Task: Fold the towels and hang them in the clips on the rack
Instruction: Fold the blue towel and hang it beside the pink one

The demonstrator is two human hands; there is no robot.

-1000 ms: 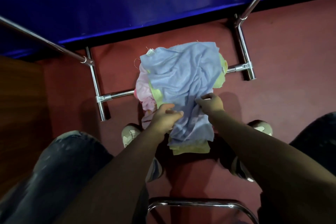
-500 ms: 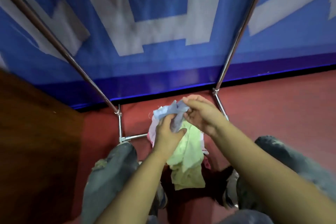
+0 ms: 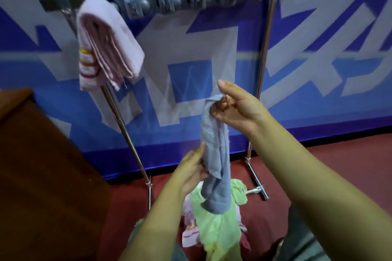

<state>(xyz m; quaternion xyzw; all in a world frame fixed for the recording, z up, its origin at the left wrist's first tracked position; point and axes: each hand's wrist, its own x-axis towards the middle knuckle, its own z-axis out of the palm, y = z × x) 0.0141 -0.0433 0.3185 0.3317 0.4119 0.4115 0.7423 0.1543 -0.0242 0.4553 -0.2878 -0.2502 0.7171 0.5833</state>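
Hanging blue towel (image 3: 216, 154) pinched by both hands.

Right hand (image 3: 235, 108) is raised at centre-right of the frame, palm turned left, index finger extended upward and thumb with the remaining fingers pinched on the top corner of the blue towel (image 3: 216, 167); its forearm runs down to the lower right corner. Left hand (image 3: 191, 172) sits lower, at centre frame, fingers pointing up and lying against the towel's left edge at mid-length, forearm extending to the bottom edge.
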